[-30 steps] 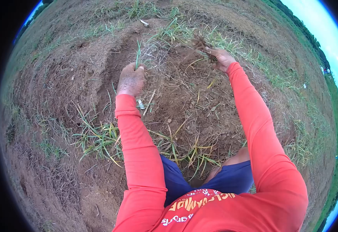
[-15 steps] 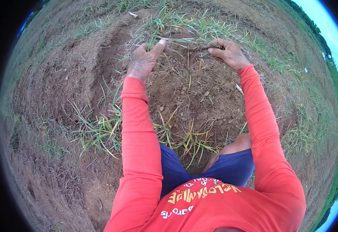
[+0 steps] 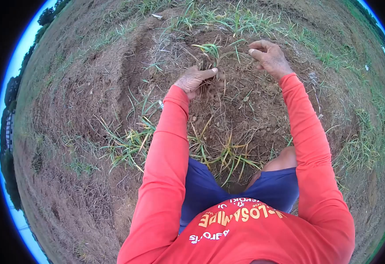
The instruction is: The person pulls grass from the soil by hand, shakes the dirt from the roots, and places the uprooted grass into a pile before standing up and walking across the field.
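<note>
My left hand (image 3: 198,80) is closed around the base of a small bunch of narrow-leaved plants (image 3: 212,52). The green and yellowish leaves stick up above the thumb, and brown, root-like strands hang below the fist. To the right, my right hand (image 3: 269,56) hovers over the soil with thumb and forefinger drawn close together. Whether anything is between those fingertips is too small to make out. Loose brown soil (image 3: 245,105) with dry stalks lies beneath both hands.
Tufts of yellow-green plants (image 3: 234,158) grow close to my knees, and more tufts (image 3: 133,143) stand to the left. A row of green plants (image 3: 241,22) crosses the ground beyond my hands. A small white scrap (image 3: 157,16) lies at the upper left.
My left hand has moved right and nearer to me, and now has the bunch of plants upright in its grip. My right hand has shifted slightly right, away from the stalks. The view has tilted.
</note>
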`<action>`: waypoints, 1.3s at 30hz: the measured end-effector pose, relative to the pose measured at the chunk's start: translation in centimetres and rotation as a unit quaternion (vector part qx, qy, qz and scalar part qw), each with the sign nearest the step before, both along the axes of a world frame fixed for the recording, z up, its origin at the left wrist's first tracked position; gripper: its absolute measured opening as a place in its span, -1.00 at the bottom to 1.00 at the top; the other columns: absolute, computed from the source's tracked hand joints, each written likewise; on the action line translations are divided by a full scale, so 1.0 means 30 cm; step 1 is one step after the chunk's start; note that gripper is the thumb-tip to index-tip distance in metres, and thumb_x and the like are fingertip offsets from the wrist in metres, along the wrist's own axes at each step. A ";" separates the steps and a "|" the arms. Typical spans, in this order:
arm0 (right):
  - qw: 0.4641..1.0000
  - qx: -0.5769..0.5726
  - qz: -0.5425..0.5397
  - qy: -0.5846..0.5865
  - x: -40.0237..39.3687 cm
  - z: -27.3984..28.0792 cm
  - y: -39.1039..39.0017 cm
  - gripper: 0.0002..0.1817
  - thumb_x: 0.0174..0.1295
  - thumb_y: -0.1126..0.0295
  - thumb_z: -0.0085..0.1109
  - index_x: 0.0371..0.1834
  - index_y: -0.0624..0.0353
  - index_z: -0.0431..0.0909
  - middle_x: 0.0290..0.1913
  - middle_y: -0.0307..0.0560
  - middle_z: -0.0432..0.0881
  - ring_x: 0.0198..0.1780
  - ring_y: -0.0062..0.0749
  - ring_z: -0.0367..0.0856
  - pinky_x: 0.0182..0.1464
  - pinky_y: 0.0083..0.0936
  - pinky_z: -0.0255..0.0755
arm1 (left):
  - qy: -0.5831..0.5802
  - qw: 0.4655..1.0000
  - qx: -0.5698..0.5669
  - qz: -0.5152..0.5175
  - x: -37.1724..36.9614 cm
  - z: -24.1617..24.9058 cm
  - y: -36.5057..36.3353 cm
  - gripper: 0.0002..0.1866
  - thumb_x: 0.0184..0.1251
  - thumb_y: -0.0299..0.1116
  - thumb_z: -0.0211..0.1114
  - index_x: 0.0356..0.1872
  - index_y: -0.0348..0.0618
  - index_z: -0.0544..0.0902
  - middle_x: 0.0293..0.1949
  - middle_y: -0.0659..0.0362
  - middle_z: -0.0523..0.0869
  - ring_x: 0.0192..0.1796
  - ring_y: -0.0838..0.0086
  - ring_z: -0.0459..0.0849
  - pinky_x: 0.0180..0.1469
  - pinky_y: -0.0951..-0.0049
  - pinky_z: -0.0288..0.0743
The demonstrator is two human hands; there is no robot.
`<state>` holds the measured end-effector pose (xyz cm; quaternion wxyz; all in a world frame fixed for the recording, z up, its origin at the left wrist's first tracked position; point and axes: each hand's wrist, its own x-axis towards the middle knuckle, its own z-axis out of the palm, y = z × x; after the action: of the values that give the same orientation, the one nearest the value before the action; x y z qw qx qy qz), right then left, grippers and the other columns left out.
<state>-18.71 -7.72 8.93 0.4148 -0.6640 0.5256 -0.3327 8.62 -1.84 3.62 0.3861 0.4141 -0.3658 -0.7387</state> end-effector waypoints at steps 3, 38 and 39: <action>0.992 0.078 0.082 0.054 0.020 -0.056 0.037 -0.65 0.35 0.13 0.33 -0.07 0.22 0.73 -0.24 -0.21 0.70 -0.22 -0.60 0.63 -0.23 -0.53 0.57 | 0.056 0.998 0.017 -0.004 -0.005 0.001 -0.015 -0.70 0.51 -0.23 0.37 0.09 -0.19 0.66 -0.08 0.11 0.81 -0.09 0.37 0.82 -0.05 0.22 0.77; 0.941 0.019 0.003 0.339 -0.329 -0.498 -0.128 -0.48 0.29 0.31 0.16 0.36 -0.10 0.62 0.14 0.09 0.76 0.17 0.07 0.71 0.30 -0.23 0.54 | -0.149 0.943 -0.085 0.284 0.062 0.149 -0.028 -0.72 0.34 -0.06 0.53 -0.28 0.06 0.62 -0.60 0.44 0.42 -0.60 0.70 0.34 -0.60 0.58 0.09; 0.939 0.014 0.006 0.343 -0.313 -0.492 -0.114 -0.49 0.29 0.29 0.16 0.35 -0.08 0.63 0.14 0.09 0.76 0.17 0.07 0.71 0.30 -0.22 0.54 | -0.151 0.944 -0.080 0.283 0.062 0.147 -0.024 -0.72 0.34 -0.07 0.52 -0.27 0.06 0.62 -0.60 0.44 0.42 -0.60 0.70 0.35 -0.60 0.58 0.11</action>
<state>-28.09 -11.15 -5.84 0.2205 -0.7350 0.6369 -0.0748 10.49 -2.56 8.02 0.5517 0.5745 -0.3455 -0.4962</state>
